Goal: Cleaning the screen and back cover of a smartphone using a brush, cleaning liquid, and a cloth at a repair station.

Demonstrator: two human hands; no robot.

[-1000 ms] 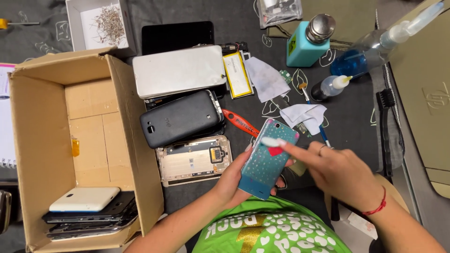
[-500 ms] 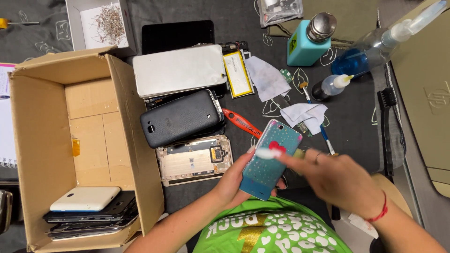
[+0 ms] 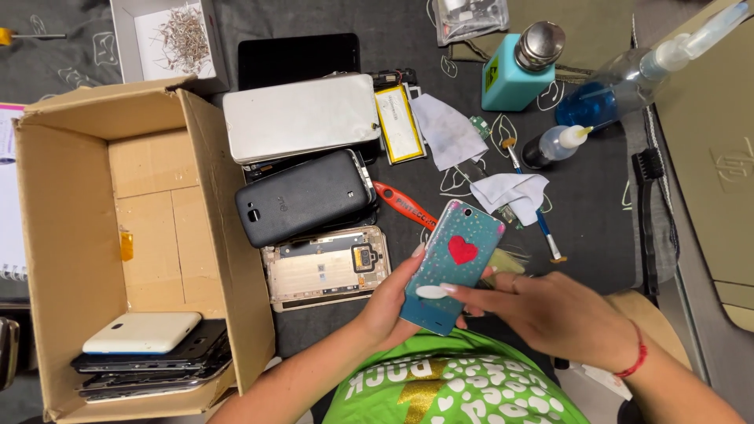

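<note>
While the left hand cups the teal phone case from below, back side up with its red heart showing, the right hand presses a white swab or wipe tip onto the case's near end. Left hand clamped on the case; right hand's fingers pinched together on the swab. Case sits near-centre, held just above the lap, off the dark mat.

Head view, rest of the bench: cardboard box to the left with a stack of phones in its near corner. Middle: a black phone, a white tablet back farther off, an opened phone chassis nearer. Red pry tool just left of the case. Far right: teal pump dispenser, blue spray bottle, small squeeze bottle, crumpled wipes.

Step looks like wiping down the case back. Next stroke needs steady left-hand support and light swab pressure, working toward the far end.
</note>
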